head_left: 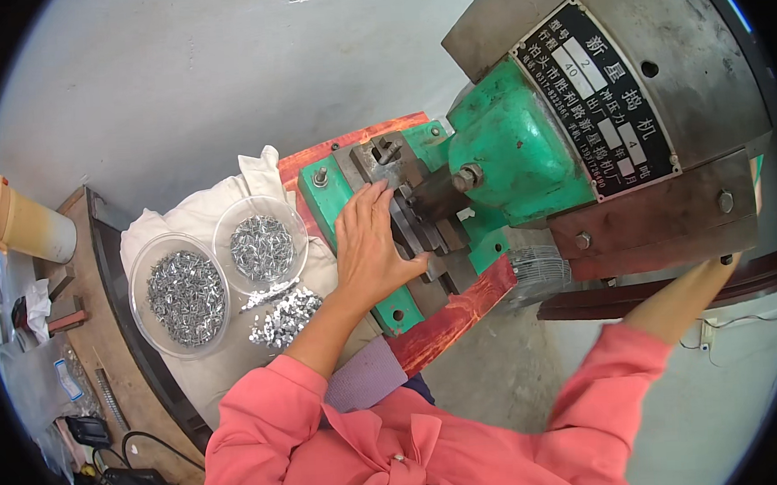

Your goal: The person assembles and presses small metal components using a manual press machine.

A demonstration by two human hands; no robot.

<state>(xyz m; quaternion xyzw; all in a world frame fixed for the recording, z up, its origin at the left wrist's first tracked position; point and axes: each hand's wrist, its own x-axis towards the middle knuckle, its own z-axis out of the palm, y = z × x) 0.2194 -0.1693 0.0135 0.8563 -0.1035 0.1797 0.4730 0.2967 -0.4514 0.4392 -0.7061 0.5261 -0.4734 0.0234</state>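
Note:
My left hand [367, 248] lies over the steel die [428, 274] of a green and grey press [510, 139]. Its fingers are stretched along the die's left side, and the thumb stands apart toward the near end. No part can be made out between them, though the fingertips' undersides are hidden. The dark punch [439, 196] comes down to the die just right of the fingers. My right forearm [686, 301] reaches up behind the press's right side, which hides the hand. Left of my left wrist lies a loose pile of small shiny metal pieces [285, 318].
Two clear round tubs, the left tub [137, 315] and the right tub [299, 238], hold small metal parts on a cream cloth [154, 215]. A purple pad [366, 375] lies by the red-painted board [454, 314]. Farther left, a wooden table [101, 293] carries a yellow-lidded cup [32, 222] and clutter.

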